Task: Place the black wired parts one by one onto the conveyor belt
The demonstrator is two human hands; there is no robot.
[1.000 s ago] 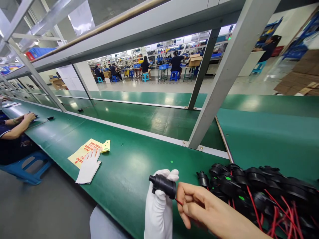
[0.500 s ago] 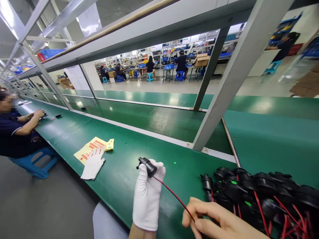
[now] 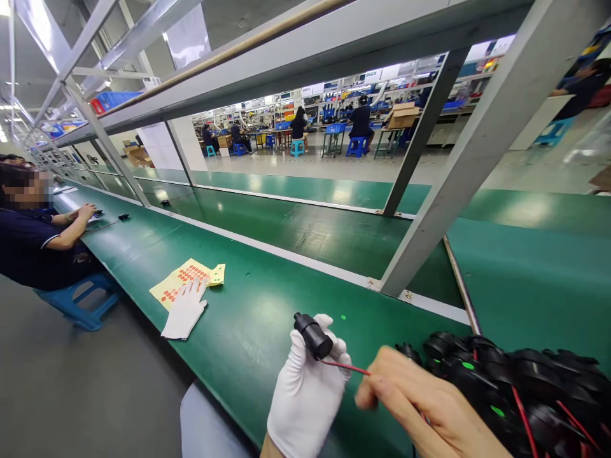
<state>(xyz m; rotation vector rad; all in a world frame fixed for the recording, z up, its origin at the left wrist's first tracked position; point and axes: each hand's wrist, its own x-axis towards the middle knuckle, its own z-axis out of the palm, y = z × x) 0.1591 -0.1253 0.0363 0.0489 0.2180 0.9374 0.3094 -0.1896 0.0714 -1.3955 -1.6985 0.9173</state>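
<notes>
A black cylindrical part rests in the fingers of my left hand, which wears a white glove. From its lower end a red wire runs right to my bare right hand, whose fingers are closed on it. Right of my right hand lies a heap of similar black parts with red wires, a few bearing green dots. An empty white glove overlaps a yellow sticker sheet with red and green stickers on the green table.
Upright metal posts and a long shelf beam rise behind the work surface. At the far left a person sits at the same table on a blue stool. More people sit in the background.
My left hand has moved right with the black part, which is turned differently and shows more of its side. My right hand has moved up and closer to it. The view has shifted slightly.
</notes>
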